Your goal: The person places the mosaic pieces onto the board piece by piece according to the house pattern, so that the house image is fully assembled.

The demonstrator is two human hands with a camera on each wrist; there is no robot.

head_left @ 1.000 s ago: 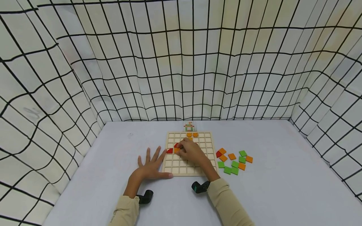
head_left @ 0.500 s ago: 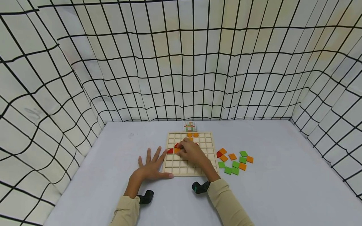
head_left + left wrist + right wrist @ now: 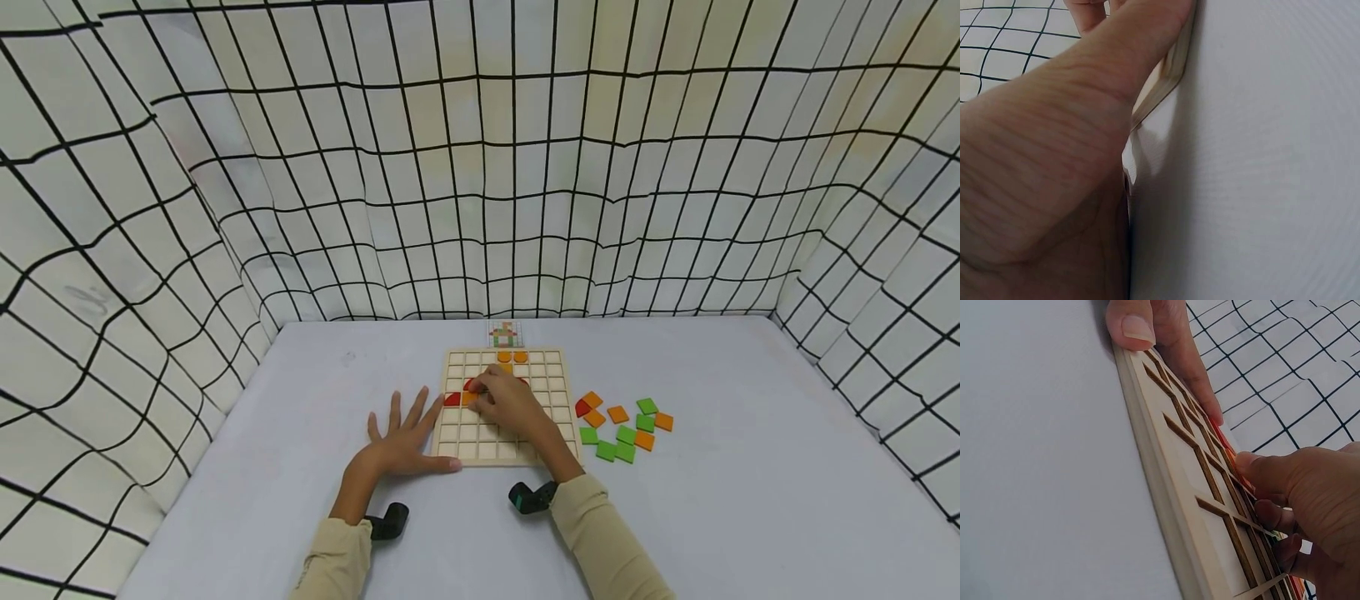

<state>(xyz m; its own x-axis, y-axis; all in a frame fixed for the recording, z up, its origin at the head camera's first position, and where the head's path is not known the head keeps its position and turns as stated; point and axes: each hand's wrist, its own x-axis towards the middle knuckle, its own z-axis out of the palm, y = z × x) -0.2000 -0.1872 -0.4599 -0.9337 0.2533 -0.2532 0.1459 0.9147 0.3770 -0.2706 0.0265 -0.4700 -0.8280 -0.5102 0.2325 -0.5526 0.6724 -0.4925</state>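
A wooden grid board (image 3: 468, 433) lies flat on the table. My left hand (image 3: 397, 450) rests with fingers spread at its left side, the thumb on the front left corner and the index fingertip at the left edge. Over the board, my right hand (image 3: 510, 407) has its thumb and index finger at an orange square tile (image 3: 468, 399), pinching it in its cell. Left of that tile sits a red quarter-round tile (image 3: 452, 400). Another red tile (image 3: 469, 385) shows just above, partly behind the fingers. Orange rounded pieces (image 3: 512, 357) fill two cells of the far row.
A small printed pattern card (image 3: 505, 334) lies behind the board. To the board's right are loose green tiles (image 3: 626, 434), orange tiles (image 3: 618, 414) and a red tile (image 3: 582, 407). Black netting (image 3: 514, 200) over white walls encloses the table's back and sides.
Both hands keep their places, and the tiles stay where they were. The head view has shifted only very slightly.
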